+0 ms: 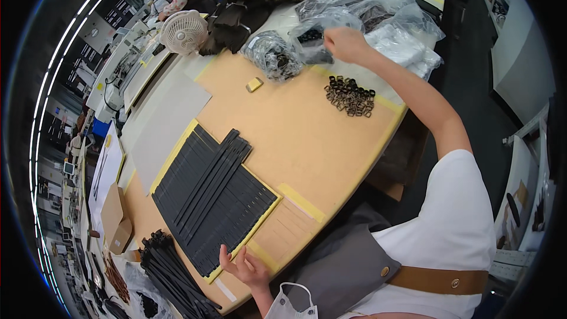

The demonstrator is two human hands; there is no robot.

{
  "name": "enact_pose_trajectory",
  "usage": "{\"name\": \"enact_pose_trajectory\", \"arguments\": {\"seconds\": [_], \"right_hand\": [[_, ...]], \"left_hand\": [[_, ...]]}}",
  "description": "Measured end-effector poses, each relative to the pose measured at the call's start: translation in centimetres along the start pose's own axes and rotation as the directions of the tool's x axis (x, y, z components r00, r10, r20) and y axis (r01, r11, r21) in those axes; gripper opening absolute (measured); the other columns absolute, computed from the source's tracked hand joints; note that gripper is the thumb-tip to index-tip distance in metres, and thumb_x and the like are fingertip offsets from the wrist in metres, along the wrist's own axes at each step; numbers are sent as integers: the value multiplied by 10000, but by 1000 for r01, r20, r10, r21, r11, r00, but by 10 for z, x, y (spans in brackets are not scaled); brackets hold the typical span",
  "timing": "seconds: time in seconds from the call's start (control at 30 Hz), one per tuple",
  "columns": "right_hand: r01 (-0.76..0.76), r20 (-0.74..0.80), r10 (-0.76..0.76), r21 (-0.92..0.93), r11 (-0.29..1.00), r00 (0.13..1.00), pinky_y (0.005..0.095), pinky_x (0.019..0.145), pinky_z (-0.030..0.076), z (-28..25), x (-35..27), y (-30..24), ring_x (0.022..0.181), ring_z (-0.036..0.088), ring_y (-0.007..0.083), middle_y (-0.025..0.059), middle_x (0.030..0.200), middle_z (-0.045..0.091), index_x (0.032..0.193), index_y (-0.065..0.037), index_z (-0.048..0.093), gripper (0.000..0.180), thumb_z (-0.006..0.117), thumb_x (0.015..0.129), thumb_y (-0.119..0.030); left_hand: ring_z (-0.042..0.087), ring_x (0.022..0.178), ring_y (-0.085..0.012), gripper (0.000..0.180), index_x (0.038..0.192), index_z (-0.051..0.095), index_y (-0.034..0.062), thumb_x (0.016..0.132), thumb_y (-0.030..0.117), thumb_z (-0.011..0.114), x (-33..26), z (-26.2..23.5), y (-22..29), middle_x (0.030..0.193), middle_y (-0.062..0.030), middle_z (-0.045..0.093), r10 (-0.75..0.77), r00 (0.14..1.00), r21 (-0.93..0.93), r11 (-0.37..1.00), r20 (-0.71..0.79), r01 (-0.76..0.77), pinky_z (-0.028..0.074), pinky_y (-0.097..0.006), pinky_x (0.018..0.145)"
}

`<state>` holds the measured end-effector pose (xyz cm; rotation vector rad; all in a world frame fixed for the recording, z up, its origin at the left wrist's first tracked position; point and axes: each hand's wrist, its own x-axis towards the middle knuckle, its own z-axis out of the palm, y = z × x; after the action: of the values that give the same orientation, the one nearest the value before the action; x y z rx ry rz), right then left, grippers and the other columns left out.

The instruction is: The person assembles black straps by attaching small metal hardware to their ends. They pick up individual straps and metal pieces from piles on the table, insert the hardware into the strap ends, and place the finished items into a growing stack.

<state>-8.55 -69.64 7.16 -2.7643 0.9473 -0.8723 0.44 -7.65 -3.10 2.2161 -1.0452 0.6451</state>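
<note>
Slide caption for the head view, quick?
Left hand at a row of dark straps, right hand by clear plastic bags.

left grip (pixel 248 269): fingers parted | right arm (pixel 416 85): outstretched | right grip (pixel 347 44): curled

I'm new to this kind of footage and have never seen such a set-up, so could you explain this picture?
There is no robot here: these are a person's own bare hands. The view comes from a wide fisheye camera worn on the head, looking down, so straight edges bend. On the tan table lie black strips side by side on a yellow-edged board, with several more across them, plus a pile of small dark rings and a small yellow block. The left hand is at the strips' lower edge, holding nothing visible. The right hand, fingers curled, is at a clear plastic bag; I can't tell whether it holds anything.
</note>
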Motion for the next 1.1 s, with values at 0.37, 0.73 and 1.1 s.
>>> {"name": "enact_pose_trajectory", "arguments": {"seconds": [0.37,0.73,1.1], "right_hand": [[-119,-261,117,8,993,958,480,852,569,-47,116,-5,995,731,334,92,995,765,1045,-150,718,214,685,954,-341],[399,-357,-484,917,-18,799,259,768,485,-121,-122,-155,931,576,138,57,1095,644,1250,-48,685,363,659,892,6],[239,-538,-593,827,-508,599,254,404,292,-175,-177,-227,449,452,118,14,598,453,1120,-141,774,260,824,875,-71]], "left_hand": [[488,1337,-440,331,1101,684,1,821,-118,553,1,1,-4,1504,-303,460,17,1000,6,1000,-20,-17,446,-488,979],[489,1343,-444,299,1108,684,-5,850,-113,578,2,1,-1,1498,-317,460,2,999,16,1000,51,-3,450,-486,980],[496,1360,-410,320,1112,688,13,854,-128,561,2,5,1,1514,-284,478,13,997,1,1000,75,-13,442,-473,999]]}}
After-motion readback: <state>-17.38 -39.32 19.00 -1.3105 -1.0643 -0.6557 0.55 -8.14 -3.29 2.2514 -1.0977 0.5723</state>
